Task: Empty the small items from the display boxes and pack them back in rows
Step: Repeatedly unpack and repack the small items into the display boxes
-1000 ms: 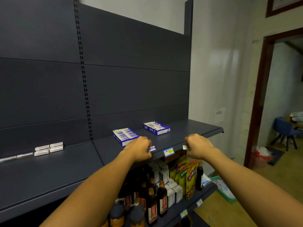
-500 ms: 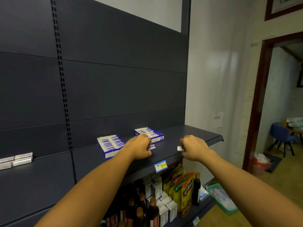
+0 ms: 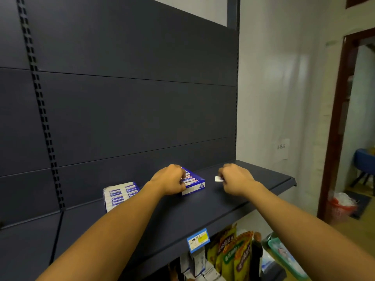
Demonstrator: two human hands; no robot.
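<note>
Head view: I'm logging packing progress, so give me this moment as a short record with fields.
surface: dark shelf
right box: blue, open, small items in rows inside
left box: blue and white, items in rows, untouched
left hand: at the right box, fingers curled over its near edge
right hand: pinching one small white item above the shelf, beside the right box
below: bottles and yellow packets on a lower shelf

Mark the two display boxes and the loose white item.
Left display box (image 3: 119,194), head view, its top face.
Right display box (image 3: 193,182), head view, its near right corner.
Small white item (image 3: 218,179), head view, its exposed end.
</note>
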